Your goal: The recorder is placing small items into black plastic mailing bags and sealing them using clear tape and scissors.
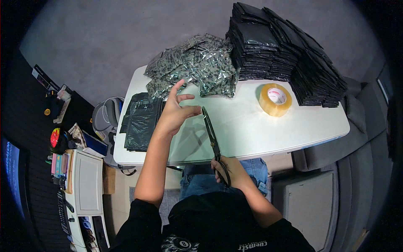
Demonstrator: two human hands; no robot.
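Observation:
My right hand [233, 171] is wrapped round the handles of a pair of black scissors [213, 140], low by the table's near edge. The blades point up and away, looking nearly closed. My left hand [178, 108] is raised over the table with its fingers apart, thumb close to the scissor tips; whether they touch I cannot tell. A small bright glint shows at the tips, too small to name. Left of that hand lies a stack of flat black plastic bags [142, 122]. Beyond it is a pile of camouflage-patterned pieces in clear plastic [197, 63].
A roll of clear yellowish tape [275, 100] lies on the white table [243, 134], right of centre. Tall stacks of black plastic packages [285, 52] stand at the far right. A grey sofa [327, 151] is at the right, a white cabinet [88, 180] at the left.

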